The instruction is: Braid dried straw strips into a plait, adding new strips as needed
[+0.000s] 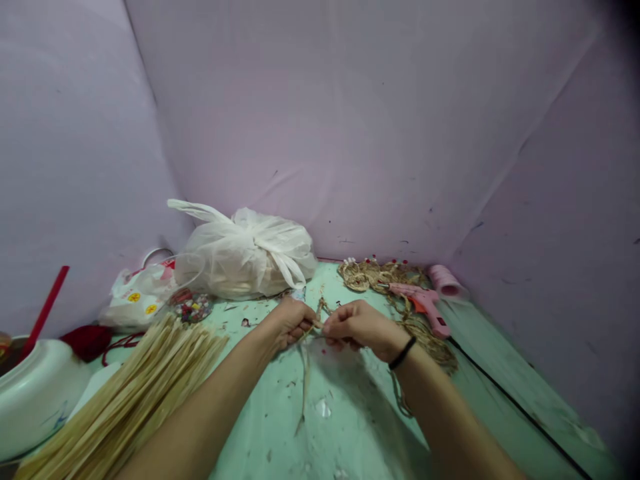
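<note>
My left hand [294,323] and my right hand [356,325] meet above the middle of the green tabletop. Both are closed on a thin braid of dried plant fibre [323,307], pinched between thumbs and fingers. A short looped part of it stands up beyond my fingertips, and a loose fibre end [304,387] hangs toward me. A black band [403,353] circles my right wrist. To the left of my left arm lies a thick bundle of dried fibre strips [135,393].
A pink glue gun [420,300] with a black cord lies right, beside coiled braids [373,273] and a pink thread spool [447,283]. A knotted white plastic bag [247,257] stands at the back. Beads [193,307] and a white pot [43,393] are left.
</note>
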`<state>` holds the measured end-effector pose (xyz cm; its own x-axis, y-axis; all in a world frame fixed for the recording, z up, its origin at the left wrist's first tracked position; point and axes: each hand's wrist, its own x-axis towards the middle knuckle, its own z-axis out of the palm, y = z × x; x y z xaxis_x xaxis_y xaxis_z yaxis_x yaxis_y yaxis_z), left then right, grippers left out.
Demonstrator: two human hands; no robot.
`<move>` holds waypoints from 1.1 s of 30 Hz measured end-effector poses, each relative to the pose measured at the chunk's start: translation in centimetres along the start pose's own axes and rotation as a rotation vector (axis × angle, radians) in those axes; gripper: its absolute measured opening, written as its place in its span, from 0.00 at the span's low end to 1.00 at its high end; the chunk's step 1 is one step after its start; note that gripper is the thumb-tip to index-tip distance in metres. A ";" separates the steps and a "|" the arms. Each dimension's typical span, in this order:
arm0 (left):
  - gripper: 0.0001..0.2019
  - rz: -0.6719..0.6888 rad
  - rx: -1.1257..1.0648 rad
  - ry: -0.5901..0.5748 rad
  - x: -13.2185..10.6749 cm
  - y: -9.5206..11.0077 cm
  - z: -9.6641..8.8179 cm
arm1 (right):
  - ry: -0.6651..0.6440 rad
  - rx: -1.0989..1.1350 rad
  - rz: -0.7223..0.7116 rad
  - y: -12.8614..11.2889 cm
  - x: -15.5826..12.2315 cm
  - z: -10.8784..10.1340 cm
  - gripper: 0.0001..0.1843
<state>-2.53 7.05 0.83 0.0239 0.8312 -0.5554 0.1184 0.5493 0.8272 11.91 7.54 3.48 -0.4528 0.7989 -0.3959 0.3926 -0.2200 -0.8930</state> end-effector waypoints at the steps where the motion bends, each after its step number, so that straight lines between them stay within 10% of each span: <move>1: 0.07 -0.032 -0.017 -0.031 0.1 -0.1 -0.2 | 0.031 0.028 -0.003 -0.1 -0.1 -0.8 0.03; 6: 0.04 -0.049 -0.034 -0.092 0.2 -0.1 -0.5 | 0.245 0.053 -0.026 0.5 0.5 -2.1 0.07; 24: 0.11 0.012 0.072 0.041 -0.7 0.2 1.0 | 0.128 0.203 0.115 1.1 1.2 0.9 0.07; 33: 0.05 0.031 0.063 0.021 0.1 -0.5 0.6 | 0.247 -0.217 0.024 2.2 2.0 -0.7 0.06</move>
<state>-1.95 6.78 0.34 0.0073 0.8496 -0.5274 0.1806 0.5176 0.8363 12.43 9.05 0.85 -0.2441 0.9122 -0.3292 0.5747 -0.1373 -0.8067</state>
